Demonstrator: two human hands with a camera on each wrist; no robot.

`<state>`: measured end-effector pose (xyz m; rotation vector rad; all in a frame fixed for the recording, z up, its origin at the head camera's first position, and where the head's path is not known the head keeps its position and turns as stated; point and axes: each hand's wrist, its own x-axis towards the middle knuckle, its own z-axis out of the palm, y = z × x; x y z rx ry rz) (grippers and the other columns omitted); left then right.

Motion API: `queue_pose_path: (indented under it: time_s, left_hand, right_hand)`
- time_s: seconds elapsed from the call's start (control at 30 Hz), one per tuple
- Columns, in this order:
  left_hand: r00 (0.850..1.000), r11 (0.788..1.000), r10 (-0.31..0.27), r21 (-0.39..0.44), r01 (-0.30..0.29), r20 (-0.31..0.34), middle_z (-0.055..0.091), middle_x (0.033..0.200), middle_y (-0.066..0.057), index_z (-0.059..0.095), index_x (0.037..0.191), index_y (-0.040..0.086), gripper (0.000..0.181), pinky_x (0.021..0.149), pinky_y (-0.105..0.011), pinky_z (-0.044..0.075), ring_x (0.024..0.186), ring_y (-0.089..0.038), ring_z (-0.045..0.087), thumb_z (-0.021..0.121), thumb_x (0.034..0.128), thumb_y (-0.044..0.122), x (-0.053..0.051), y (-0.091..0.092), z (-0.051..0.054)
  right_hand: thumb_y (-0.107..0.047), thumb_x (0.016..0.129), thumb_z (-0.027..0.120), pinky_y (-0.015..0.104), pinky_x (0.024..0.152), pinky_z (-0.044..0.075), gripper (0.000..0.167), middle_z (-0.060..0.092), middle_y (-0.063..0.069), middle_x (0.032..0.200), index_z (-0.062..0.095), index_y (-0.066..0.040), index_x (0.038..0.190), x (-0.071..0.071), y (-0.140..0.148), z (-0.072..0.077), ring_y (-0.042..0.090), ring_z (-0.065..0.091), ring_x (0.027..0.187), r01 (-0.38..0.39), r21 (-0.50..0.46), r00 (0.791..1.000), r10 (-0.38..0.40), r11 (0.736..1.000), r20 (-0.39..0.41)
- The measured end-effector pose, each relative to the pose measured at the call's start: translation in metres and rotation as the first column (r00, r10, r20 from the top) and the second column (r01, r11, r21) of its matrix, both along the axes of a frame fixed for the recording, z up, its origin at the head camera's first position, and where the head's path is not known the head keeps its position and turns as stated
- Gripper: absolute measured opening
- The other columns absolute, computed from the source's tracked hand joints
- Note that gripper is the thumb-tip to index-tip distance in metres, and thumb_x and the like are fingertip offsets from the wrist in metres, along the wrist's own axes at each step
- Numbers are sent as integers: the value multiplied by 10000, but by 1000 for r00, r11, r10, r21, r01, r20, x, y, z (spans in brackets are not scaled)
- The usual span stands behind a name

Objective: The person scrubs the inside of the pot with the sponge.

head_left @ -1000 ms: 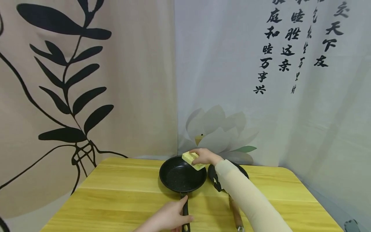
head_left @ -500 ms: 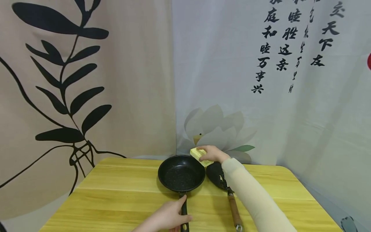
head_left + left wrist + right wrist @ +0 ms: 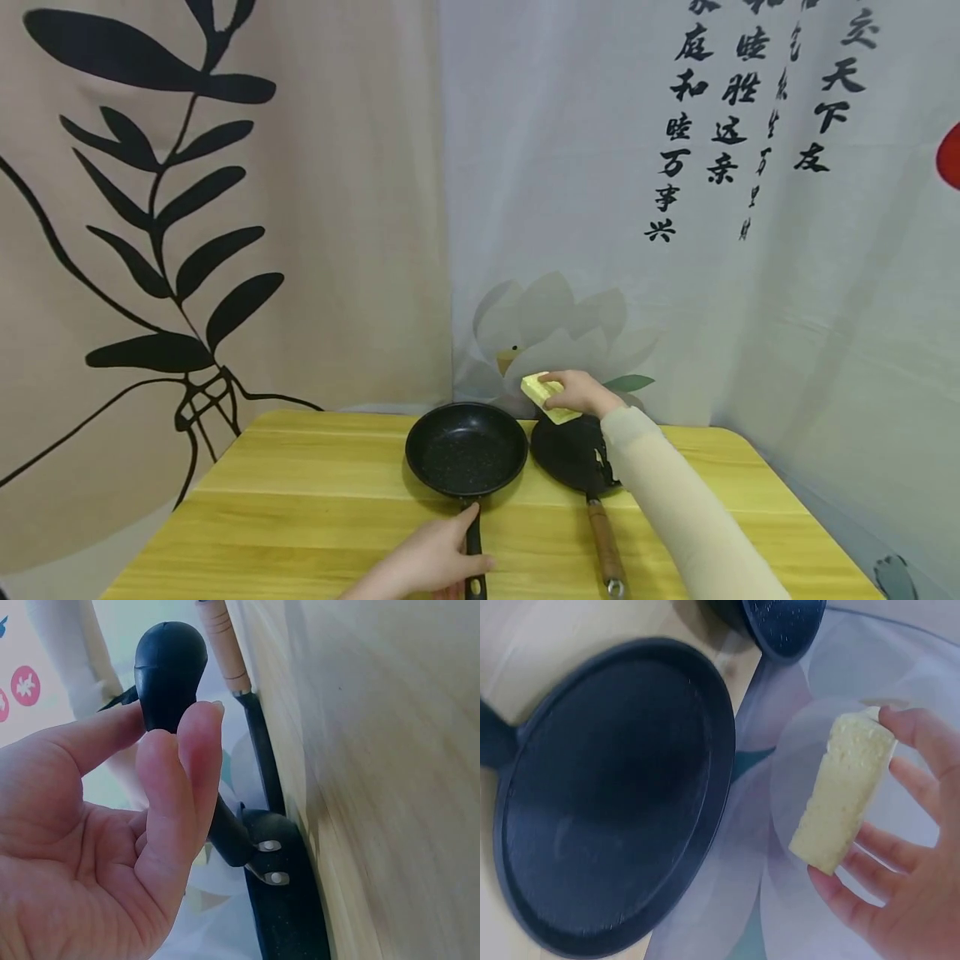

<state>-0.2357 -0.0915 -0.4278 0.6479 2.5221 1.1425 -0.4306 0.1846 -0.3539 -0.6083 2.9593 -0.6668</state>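
A deep black frying pan (image 3: 465, 450) sits on the wooden table, its black handle (image 3: 474, 542) pointing toward me. My left hand (image 3: 431, 557) grips that handle, and the left wrist view shows fingers and thumb around its rounded end (image 3: 171, 664). To the right lies a shallow, flat black pan (image 3: 564, 454) with a wooden handle (image 3: 603, 537). Above its far edge my right hand (image 3: 588, 392) pinches a pale yellow sponge (image 3: 538, 393). In the right wrist view the sponge (image 3: 844, 791) is apart from the flat pan (image 3: 615, 795). My right sleeve hides part of the flat pan.
Behind the wooden table (image 3: 315, 500) hangs a cloth backdrop (image 3: 360, 208) printed with dark leaves, a pale flower and black writing. The two pans stand side by side near the table's back edge, with their rims close together.
My right hand has moved the sponge to the right, from over the frying pan to above the flat pan. My left hand keeps its grip on the frying pan's handle.
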Motion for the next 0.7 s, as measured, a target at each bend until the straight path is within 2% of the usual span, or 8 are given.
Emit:
queue_pose_path:
  time_s: [0.1, 0.27, 0.4, 0.57, 0.7]
  left_hand:
    - [1000, 1000, -1, 2, 1, 1, 561, 457, 10, 367, 1427, -120, 814, 392, -314, 454, 352, -105, 507, 713, 876, 369, -1, 0, 0]
    - [999, 1000, -2, -30, 1, -39, 526, 457, 22, 387, 1417, -119, 810, 464, -294, 471, 357, -85, 471, 711, 872, 386, -2, 0, -2]
    - [1000, 1000, 6, -14, -6, -24, 520, 445, 30, 395, 1414, -117, 794, 421, -302, 455, 349, -84, 468, 714, 873, 367, -2, 0, -3]
    - [1000, 1000, -1, 24, 1, 11, 552, 458, 6, 384, 1421, -116, 777, 371, -310, 441, 347, -105, 499, 717, 877, 328, -1, -1, -3]
    - [1000, 999, -4, 34, 3, 14, 561, 471, -4, 373, 1428, -113, 779, 366, -303, 437, 348, -107, 498, 715, 879, 323, -2, -1, -2]
  right_hand:
    - [-212, 861, 682, 408, 805, 412, 575, 475, 163, 1430, 529, -96, 1403, 0, 10, 3, 311, 496, 1162, -1, 7, 1000, 1, 1000, -17]
    - [-219, 860, 680, 442, 846, 415, 578, 485, 176, 1418, 528, -71, 1398, 0, 26, 4, 362, 464, 1251, 14, 22, 999, -13, 1000, -40]
    - [-224, 854, 680, 479, 885, 421, 582, 483, 202, 1412, 531, -59, 1392, 0, 40, 1, 391, 451, 1264, 34, 9, 998, -34, 999, -50]
    - [-223, 845, 673, 449, 817, 419, 593, 464, 233, 1415, 527, -53, 1394, 2, 58, -2, 352, 500, 1128, 82, -10, 996, -82, 997, -43]
    - [-214, 854, 664, 432, 770, 399, 587, 451, 253, 1417, 520, -36, 1394, 5, 70, -1, 336, 492, 1048, 121, -20, 992, -122, 992, -46]
